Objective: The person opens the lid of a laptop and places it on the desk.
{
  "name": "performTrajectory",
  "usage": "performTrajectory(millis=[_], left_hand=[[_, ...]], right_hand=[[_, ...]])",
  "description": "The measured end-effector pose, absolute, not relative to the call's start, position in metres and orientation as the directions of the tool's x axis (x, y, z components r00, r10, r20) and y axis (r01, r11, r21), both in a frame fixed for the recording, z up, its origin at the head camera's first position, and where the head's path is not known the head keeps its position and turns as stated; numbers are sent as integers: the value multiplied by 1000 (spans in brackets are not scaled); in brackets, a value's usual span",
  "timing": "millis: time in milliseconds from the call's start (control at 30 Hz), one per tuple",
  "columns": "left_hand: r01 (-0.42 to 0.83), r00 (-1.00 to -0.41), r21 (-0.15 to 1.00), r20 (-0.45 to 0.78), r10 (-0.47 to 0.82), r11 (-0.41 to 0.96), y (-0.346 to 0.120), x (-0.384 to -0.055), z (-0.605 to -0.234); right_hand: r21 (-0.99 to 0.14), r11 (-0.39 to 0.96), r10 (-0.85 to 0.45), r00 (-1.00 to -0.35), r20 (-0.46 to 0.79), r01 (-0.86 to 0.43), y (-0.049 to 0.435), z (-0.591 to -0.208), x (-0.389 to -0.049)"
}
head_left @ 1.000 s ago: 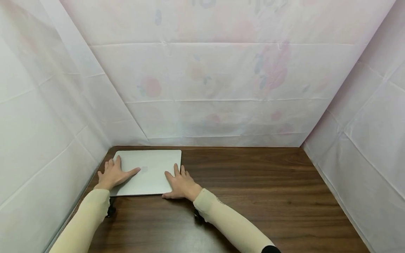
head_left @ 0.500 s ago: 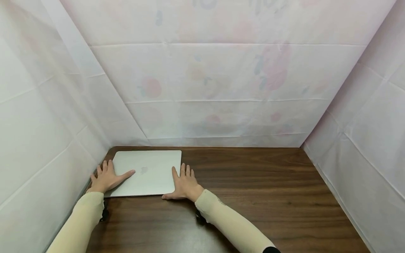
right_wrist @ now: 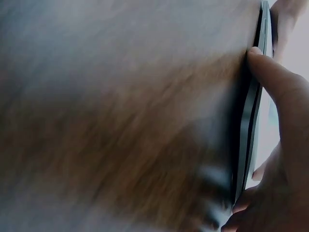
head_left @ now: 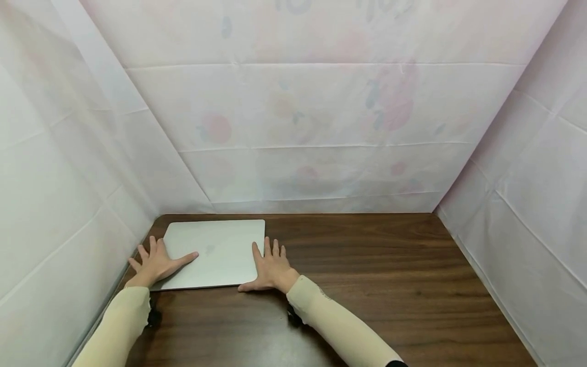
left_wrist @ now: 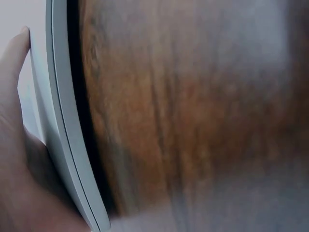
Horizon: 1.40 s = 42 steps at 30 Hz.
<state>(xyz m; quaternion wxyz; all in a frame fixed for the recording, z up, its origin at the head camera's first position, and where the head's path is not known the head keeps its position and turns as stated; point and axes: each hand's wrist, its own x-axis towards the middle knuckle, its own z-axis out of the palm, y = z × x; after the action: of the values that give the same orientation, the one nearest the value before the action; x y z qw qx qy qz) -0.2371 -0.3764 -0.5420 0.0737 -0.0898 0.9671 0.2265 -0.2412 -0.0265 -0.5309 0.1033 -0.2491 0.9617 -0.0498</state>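
In front of you, a dark brown, wood-grained table point(head_left: 367, 265) is stretching across the view, its far edge running against a white, fabric-like back sheet point(head_left: 298, 112) that is showing horizontal creases and faint pink and blue prints. A white left sheet point(head_left: 55, 178) is hanging along the table's left edge, and a creased white right sheet point(head_left: 541, 178) is enclosing the right edge. A thin, silver, metallic laptop point(head_left: 217, 267) with rounded corners is lying closed near the table's far-left corner, a faint logo point(head_left: 210, 249) showing on its lid.

Your forearms, in cream sleeves point(head_left: 341, 323), are reaching in from the table's near edge. Your left grip point(head_left: 156, 265), a bare hand, is spreading wide at the laptop's left side, its fingers pointing toward the table's far edge and its thumb lying across the lid toward the logo. Your right grip point(head_left: 270, 270), also bare, is fanning its fingers by the laptop's right edge, while its thumb is touching the laptop's near edge. Both grips are released, fingers extending rather than clenching, and both are touching the laptop.
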Motion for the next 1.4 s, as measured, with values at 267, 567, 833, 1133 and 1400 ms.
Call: performTrajectory(millis=[267, 567, 833, 1133, 1400], left_hand=[[-214, -971, 437, -191, -142, 874, -363, -235, -544], [-230, -964, 426, -223, -145, 875, -349, -235, -545], [-226, -963, 437, -235, -132, 871, -339, -232, -541], [-233, -962, 462, -238, -133, 856, -321, -230, -542], [-225, -961, 477, -252, -113, 849, -302, -228, -543]], right_hand=[[-175, 863, -503, -841, -199, -474, -13, -531, -241], [-199, 860, -507, -831, -227, -470, 0, -530, -241], [-209, 850, -523, -823, -222, -483, 11, -526, -240], [-216, 845, -530, -819, -219, -489, 31, -527, -239], [-218, 851, -521, -824, -224, -479, 51, -528, -236]])
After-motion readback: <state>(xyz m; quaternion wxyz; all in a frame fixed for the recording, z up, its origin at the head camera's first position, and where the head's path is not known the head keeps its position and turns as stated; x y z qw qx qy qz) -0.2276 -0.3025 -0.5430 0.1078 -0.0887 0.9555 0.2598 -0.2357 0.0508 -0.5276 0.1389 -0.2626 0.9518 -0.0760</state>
